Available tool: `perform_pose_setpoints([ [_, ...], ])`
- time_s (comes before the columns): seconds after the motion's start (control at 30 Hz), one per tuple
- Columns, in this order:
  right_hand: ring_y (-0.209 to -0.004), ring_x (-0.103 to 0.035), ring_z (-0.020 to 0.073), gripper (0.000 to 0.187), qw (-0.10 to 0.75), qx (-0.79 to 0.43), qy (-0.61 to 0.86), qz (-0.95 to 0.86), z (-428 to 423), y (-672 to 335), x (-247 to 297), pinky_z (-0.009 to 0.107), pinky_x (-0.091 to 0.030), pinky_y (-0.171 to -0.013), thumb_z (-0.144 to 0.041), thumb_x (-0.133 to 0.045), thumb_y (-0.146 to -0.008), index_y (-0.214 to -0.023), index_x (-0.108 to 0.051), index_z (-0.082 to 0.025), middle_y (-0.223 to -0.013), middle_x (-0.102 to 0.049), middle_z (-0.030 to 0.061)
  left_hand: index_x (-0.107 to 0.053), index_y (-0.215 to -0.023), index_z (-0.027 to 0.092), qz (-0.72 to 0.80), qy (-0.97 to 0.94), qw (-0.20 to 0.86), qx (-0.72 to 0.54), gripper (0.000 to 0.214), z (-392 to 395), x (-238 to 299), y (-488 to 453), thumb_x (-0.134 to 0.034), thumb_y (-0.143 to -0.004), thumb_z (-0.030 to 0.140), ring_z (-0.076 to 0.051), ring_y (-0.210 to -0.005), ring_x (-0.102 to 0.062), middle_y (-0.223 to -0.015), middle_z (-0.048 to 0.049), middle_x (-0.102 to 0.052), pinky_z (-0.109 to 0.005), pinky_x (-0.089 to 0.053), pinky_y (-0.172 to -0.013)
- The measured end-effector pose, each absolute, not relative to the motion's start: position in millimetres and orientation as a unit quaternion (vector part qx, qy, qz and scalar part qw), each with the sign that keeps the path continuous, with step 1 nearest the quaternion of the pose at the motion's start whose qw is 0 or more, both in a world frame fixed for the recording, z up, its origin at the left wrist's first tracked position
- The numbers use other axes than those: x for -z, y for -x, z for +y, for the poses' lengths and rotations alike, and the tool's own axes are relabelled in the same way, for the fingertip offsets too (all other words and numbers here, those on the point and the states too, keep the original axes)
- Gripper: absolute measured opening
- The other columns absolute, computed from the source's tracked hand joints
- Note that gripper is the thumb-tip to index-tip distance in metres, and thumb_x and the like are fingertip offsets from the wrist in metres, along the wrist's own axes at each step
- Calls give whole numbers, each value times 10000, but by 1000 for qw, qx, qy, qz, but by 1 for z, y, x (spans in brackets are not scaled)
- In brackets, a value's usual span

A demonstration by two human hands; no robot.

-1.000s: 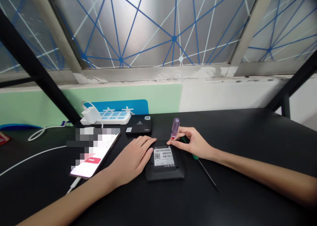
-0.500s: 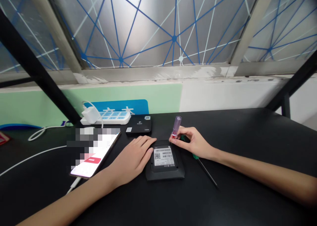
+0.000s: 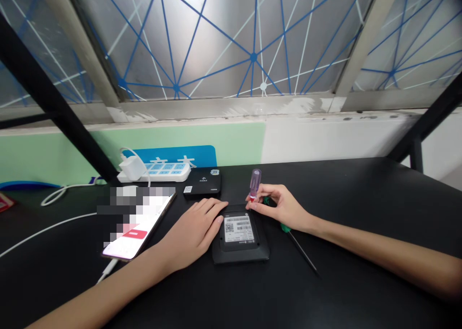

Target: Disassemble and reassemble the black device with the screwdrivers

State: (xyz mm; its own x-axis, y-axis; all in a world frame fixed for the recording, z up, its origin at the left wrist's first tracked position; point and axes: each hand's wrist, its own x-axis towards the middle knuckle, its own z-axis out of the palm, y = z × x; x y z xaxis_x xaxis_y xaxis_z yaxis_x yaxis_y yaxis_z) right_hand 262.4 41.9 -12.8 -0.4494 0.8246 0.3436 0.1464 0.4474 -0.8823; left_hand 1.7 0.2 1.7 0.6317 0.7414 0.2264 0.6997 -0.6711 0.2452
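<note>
A small black device (image 3: 241, 252) lies bottom-up on the black table (image 3: 346, 199), with a white label facing me. My left hand (image 3: 197, 230) rests flat on its left edge, fingers stretched out. My right hand (image 3: 279, 206) pinches a purple-handled screwdriver (image 3: 255, 183) that stands upright at the device's far right corner. A green-handled screwdriver (image 3: 298, 245) lies on the table partly under my right hand.
A lit phone (image 3: 135, 228) on a white cable lies left of my left hand. Behind it are a white power strip (image 3: 155, 171) with a charger and a second black box (image 3: 202, 181). Black frame bars slant at both sides.
The purple handle has tipped slightly, from leaning right back toward upright, with small shifts of my right fingers. My left hand and the device have stayed put.
</note>
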Motion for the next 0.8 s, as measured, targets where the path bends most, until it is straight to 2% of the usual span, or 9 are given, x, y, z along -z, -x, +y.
perform_pose_setpoints([
  [0.2, -757, -628, 174, 184, 403, -427, 325, -741, 41, -261, 9, 340, -493, -766, -341, -719, -825, -851, -706, -159, -844, -724, 60, -457, -1388, 229, 399, -901, 62, -157, 381, 1, -1, -1, -296, -1049, 295, -246, -1179, -526, -1301, -80, -557, -436, -440, -1010],
  [0.6, -729, -556, 159, 204, 407, -369, 335, -765, 41, -262, 12, 328, -465, -732, -372, -692, -844, -792, -701, -175, -782, -603, 22, -468, -1382, 226, 398, -901, 57, -164, 384, 1, 0, -1, -295, -1048, 303, -244, -1162, -541, -1291, -80, -570, -430, -446, -1003],
  [0.8, -735, -561, 169, 229, 406, -360, 335, -770, 41, -262, 10, 342, -482, -735, -402, -683, -852, -815, -726, -180, -789, -622, 33, -452, -1390, 230, 400, -900, 67, -160, 379, 1, 0, 0, -300, -1049, 296, -247, -1176, -525, -1303, -81, -553, -444, -434, -1015],
])
